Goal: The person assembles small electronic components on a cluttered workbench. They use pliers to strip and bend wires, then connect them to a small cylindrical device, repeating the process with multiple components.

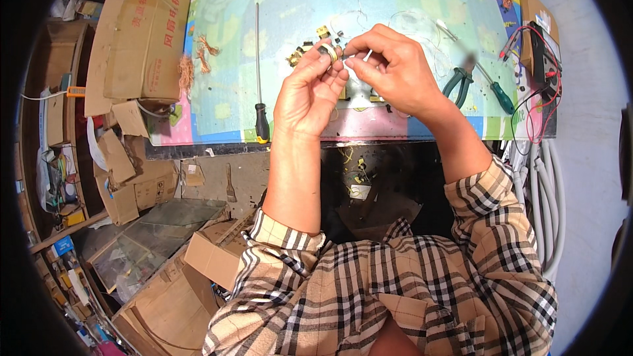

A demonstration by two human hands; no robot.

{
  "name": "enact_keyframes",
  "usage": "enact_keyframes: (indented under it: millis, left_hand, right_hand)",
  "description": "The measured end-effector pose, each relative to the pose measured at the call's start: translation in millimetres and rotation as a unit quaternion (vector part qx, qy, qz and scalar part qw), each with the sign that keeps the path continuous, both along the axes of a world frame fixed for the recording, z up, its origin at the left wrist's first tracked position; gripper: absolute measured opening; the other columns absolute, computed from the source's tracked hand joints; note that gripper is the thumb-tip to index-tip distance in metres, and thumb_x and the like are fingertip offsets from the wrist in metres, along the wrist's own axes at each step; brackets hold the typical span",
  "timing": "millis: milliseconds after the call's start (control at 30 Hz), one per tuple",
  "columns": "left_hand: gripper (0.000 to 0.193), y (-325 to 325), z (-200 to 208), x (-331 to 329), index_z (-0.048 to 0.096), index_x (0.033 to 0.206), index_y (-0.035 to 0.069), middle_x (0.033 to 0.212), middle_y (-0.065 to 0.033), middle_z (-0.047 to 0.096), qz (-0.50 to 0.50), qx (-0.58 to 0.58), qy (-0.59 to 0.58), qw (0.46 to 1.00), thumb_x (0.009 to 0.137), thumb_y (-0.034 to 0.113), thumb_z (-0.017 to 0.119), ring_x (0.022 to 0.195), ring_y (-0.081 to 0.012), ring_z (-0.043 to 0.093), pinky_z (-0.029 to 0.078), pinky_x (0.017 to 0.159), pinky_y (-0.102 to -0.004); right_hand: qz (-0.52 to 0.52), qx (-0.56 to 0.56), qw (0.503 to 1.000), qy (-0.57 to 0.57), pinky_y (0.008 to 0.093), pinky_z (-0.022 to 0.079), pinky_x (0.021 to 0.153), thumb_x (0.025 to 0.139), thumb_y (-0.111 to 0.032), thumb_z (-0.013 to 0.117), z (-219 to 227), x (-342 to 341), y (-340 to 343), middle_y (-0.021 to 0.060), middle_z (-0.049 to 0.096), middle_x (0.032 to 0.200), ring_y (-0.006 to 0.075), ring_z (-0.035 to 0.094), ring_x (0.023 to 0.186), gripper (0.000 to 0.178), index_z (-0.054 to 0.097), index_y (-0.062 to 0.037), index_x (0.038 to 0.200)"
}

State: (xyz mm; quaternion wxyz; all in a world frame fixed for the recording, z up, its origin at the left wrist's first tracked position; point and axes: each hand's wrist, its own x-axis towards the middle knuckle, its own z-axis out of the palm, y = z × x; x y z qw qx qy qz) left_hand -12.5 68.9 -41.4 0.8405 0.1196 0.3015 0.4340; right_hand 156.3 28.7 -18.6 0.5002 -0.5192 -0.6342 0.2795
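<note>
My left hand is closed, palm up, its fingertips gripping a small wound coil part with a pale yellowish band. My right hand meets it from the right, thumb and forefinger pinched close against the part. What the right fingertips hold, possibly a thin wire end, is too small to make out. Just beyond the left fingers lie several small yellow-and-black transformer parts, with another yellow one behind them. Some more small pieces are partly hidden below my hands.
A long screwdriver lies at the left. To the right are pliers, a green-handled screwdriver and a black multimeter with red and black leads. Copper wire bundles lie beside a cardboard box. Thin loose wires cross the tabletop mat.
</note>
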Motion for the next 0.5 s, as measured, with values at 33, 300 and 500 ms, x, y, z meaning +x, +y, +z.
enact_keyframes:
  millis: [33, 300, 500]
  left_hand:
    - [0.036, 0.0, 0.8, 1.2, 0.054, 0.119, 0.001, 0.1, -0.0119, 0.064, 0.001, -0.002, 0.0, 1.0, 0.084, -0.002, 0.062, 0.09, -0.0202, 0.062, 0.053, 0.085, -0.0351]
    - [0.021, -4.1, 6.7, 2.4, 0.057, 0.103, 0.002, 0.1, -0.0165, 0.066, 0.024, -0.046, 0.02, 0.998, 0.084, 0.001, 0.065, 0.096, -0.027, 0.065, 0.056, 0.085, -0.041]
    - [0.011, -5.0, 8.1, 5.9, 0.062, 0.09, 0.007, 0.092, -0.0107, 0.068, 0.019, -0.059, 0.036, 0.997, 0.083, 0.006, 0.07, 0.092, -0.0235, 0.065, 0.056, 0.081, -0.0379]
  right_hand:
    - [-0.004, 0.001, 1.0, -0.005, 0.0234, 0.044, 0.059, 0.081, -0.006, 0.068, -0.3, 0.4, 0.2, 0.0031, 0.059, 0.08, 0.0085, 0.053, 0.063, 0.012, 0.068, -0.0021, 0.092]
    - [-0.015, -0.029, 0.999, -0.036, 0.0299, 0.051, 0.064, 0.08, -0.011, 0.064, 5.0, 1.7, 0.1, 0.0092, 0.064, 0.083, 0.0197, 0.064, 0.07, 0.014, 0.069, -0.0042, 0.091]
    - [-0.011, -0.034, 0.999, -0.013, 0.0298, 0.051, 0.065, 0.081, -0.012, 0.064, 3.1, 0.0, 0.2, 0.0094, 0.064, 0.082, 0.0195, 0.064, 0.071, 0.014, 0.07, -0.0032, 0.09]
